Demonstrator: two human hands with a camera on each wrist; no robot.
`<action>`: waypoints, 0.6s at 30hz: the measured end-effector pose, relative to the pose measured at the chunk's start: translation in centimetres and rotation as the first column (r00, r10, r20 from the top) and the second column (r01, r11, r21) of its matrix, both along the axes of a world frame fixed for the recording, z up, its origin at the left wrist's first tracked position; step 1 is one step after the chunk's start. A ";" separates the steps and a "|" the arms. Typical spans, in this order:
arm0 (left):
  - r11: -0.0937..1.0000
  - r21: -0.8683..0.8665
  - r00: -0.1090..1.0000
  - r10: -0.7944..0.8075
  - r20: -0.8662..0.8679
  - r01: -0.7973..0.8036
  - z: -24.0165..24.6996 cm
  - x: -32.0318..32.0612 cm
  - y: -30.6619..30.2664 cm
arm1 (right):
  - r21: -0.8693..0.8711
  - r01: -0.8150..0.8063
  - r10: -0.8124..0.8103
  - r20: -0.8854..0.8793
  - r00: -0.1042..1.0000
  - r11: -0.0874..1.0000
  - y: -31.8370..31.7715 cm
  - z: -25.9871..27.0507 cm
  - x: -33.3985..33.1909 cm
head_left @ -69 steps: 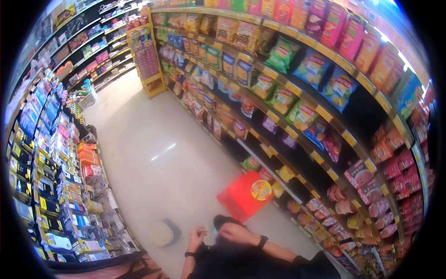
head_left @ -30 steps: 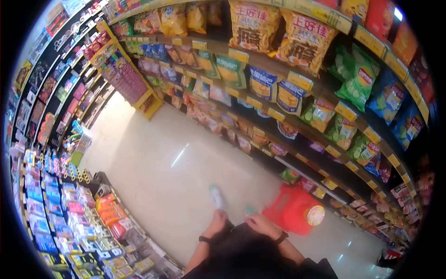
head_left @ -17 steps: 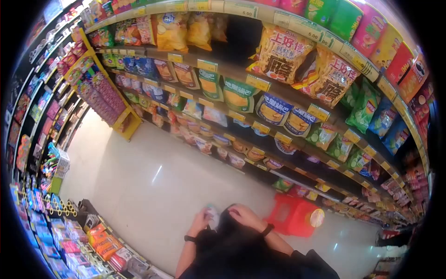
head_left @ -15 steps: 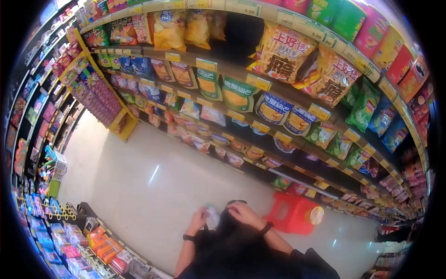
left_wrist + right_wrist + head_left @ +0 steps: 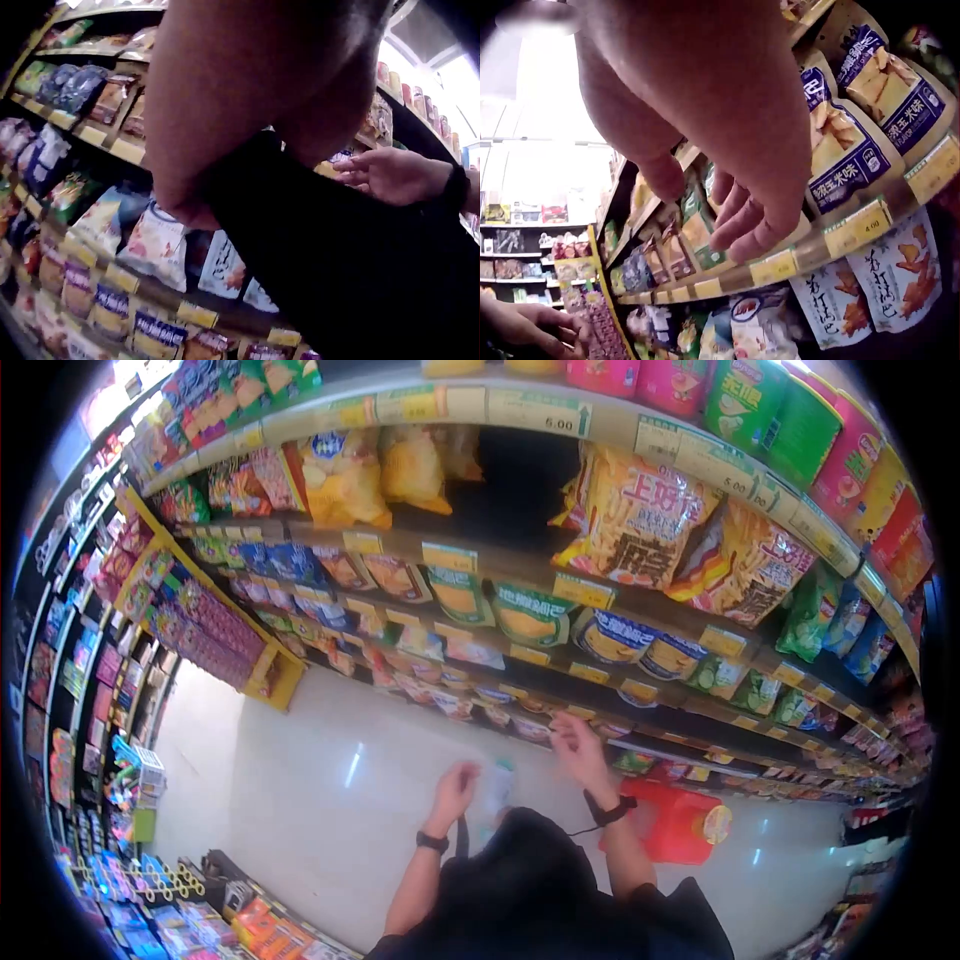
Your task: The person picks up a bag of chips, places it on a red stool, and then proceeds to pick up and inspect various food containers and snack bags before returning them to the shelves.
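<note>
Left hand: in the head view, the left hand is near six o'clock; its fingers are loosely bent, and I see nothing inside them. The left wrist view hides its fingertips behind black cloth.
Right hand: the right hand is between four and five o'clock, the fingers relaxed and half spread, holding nothing, as its wrist view shows well. It hangs before the shelves; whether it touches any pack, I cannot tell.
Snack packs by the right hand: in the right wrist view, blue-and-tan packs stand on a shelf between two and three o'clock, and pale blue packs at four, on the shelf below.
Snack bags by the left hand: in the left wrist view, a white bag stands between seven and eight o'clock, and blue pouches at seven, one shelf lower.
Wristbands: each wrist carries a black band, the left band and the right band.
Red container: the red container is between four and five o'clock, just beside the right forearm.
Floor: the pale floor shines at eight o'clock.
Candy rack: a yellow-edged rack stands at nine.
Canisters: green canisters stand between one and two, on the top shelf.
</note>
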State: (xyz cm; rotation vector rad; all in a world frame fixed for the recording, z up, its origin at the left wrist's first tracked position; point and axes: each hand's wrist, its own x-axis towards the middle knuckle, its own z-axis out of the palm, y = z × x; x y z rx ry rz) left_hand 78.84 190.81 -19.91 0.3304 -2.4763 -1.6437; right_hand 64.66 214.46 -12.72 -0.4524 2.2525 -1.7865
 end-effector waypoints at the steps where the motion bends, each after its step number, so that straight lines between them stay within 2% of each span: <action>1: 1.000 0.004 1.000 -0.025 -0.013 0.025 1.9 -2.3 -0.5 | -0.061 0.030 -0.031 -0.018 0.999 0.998 -0.4 0.7 -1.3; 2: 0.999 0.009 0.998 -0.048 -0.027 0.048 3.5 -4.8 -1.1 | -0.122 0.058 -0.062 -0.035 0.997 0.991 -0.7 1.2 -2.7; 4: 0.971 -0.157 0.954 -0.209 -0.214 0.178 5.8 -9.6 -2.5 | -0.202 0.109 -0.125 -0.067 0.990 0.973 -2.1 2.7 -5.2; 6: 0.978 -0.046 0.952 -0.210 -0.224 0.205 7.0 -13.8 -3.1 | -0.227 0.172 -0.196 -0.088 0.977 0.959 -3.3 4.4 -7.4; 7: 0.980 -0.012 0.960 -0.199 -0.199 0.201 8.1 -15.7 -3.4 | -0.233 0.169 -0.180 -0.028 0.983 0.958 -3.8 4.6 -8.4; 9: 0.977 0.057 0.969 -0.194 -0.156 0.205 10.5 -19.9 -3.4 | -0.218 0.245 -0.284 -0.173 0.943 0.945 -5.5 4.1 -10.2; 11: 0.990 -0.067 0.943 -0.136 -0.305 0.121 10.4 -23.3 -3.2 | -0.266 0.269 -0.346 -0.307 0.887 0.926 -6.9 3.6 -12.7; 12: 0.990 -0.123 0.918 -0.117 -0.380 0.075 10.3 -24.9 -3.2 | -0.231 0.272 -0.339 -0.329 0.881 0.934 -7.0 3.5 -13.9; 13: 0.996 -0.024 0.923 -0.089 -0.374 0.087 9.8 -26.2 -3.1 | -0.193 0.278 -0.330 -0.342 0.880 0.941 -7.0 3.3 -14.6; 15: 0.988 0.008 0.937 -0.144 -0.318 0.155 10.9 -27.1 -2.8 | -0.102 0.311 -0.326 -0.377 0.867 0.945 -7.4 5.9 -14.7; 16: 0.983 0.027 0.939 -0.167 -0.299 0.184 11.5 -27.7 -2.8 | -0.139 0.316 -0.345 -0.352 0.870 0.939 -7.5 5.5 -14.9; 18: 0.948 0.225 0.945 -0.158 -0.285 0.227 11.2 -28.1 -3.3 | -0.213 0.323 -0.376 -0.303 0.875 0.922 -7.9 4.4 -15.3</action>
